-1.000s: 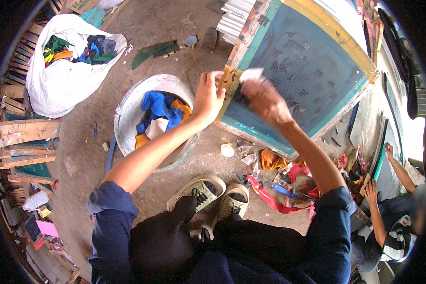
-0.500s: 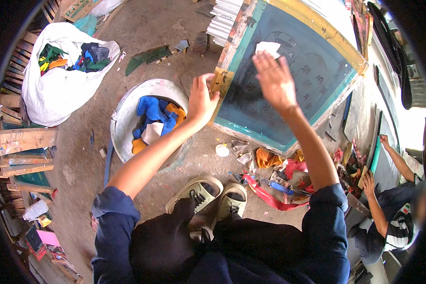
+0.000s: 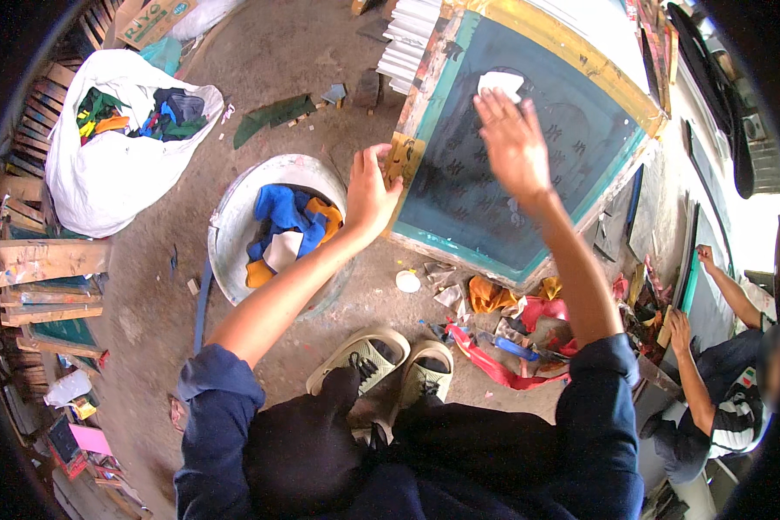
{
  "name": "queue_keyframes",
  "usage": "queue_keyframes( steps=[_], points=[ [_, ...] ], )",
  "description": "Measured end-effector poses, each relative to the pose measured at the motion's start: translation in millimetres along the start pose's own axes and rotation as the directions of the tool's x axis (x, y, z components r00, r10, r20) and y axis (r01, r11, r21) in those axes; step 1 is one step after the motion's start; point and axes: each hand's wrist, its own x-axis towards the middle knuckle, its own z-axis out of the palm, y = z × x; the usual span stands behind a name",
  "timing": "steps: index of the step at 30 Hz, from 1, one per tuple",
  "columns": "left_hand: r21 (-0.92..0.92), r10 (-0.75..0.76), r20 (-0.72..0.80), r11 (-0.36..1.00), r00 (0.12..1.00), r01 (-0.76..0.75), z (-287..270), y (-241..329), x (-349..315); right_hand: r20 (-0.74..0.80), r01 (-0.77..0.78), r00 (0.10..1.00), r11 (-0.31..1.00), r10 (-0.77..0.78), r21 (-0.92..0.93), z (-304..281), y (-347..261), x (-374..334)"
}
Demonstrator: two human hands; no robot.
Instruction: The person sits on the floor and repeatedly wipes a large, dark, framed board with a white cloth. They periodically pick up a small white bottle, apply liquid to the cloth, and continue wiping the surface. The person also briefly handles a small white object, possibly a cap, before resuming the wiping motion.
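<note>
Fingers of the right hand [image 3: 515, 147] lie straight, slightly parted, over one white cloth [image 3: 499, 83] on one screen-printing frame [image 3: 468, 230], upper right; the left hand [image 3: 370, 196] curls loosely at its edge. One tub [image 3: 232, 227] (centre left) holds several rags [image 3: 277, 208]; one white sack [image 3: 104, 186], upper left, coloured scraps [image 3: 179, 111].

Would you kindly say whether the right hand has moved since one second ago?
Yes: the right hand has moved up and right, away from the screen's left edge.
</note>
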Motion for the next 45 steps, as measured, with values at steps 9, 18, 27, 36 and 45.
queue_keyframes(
  steps=[9, 18, 27, 36, 45],
  points=[
    [-0.047, 0.022, 0.052, 0.999, 0.998, -0.019, 1, -8, 2, 0.283, 0.492, 0.804, 0.852, -0.523, 0.176, 10, -19, -108],
    [-0.001, -0.018, 0.088, 1.0, 0.996, 0.018, -1, -1, 1, 0.157, 0.255, 0.949, 0.958, -0.274, 0.132, 10, -23, -96],
    [0.061, 0.04, 0.081, 0.997, 0.996, -0.045, -1, -1, 0, 0.209, 0.227, 0.955, 0.973, -0.213, -0.048, 14, -34, -104],
    [-0.012, 0.019, 0.085, 1.0, 0.996, -0.018, 5, 2, 0, 0.261, 0.281, 0.911, 0.944, -0.319, 0.175, 33, -60, -116],
    [0.009, 0.078, 0.089, 0.997, 0.993, -0.08, 3, -10, 2, 0.271, 0.348, 0.862, 0.889, -0.428, 0.297, 25, -70, -85]
  ],
)
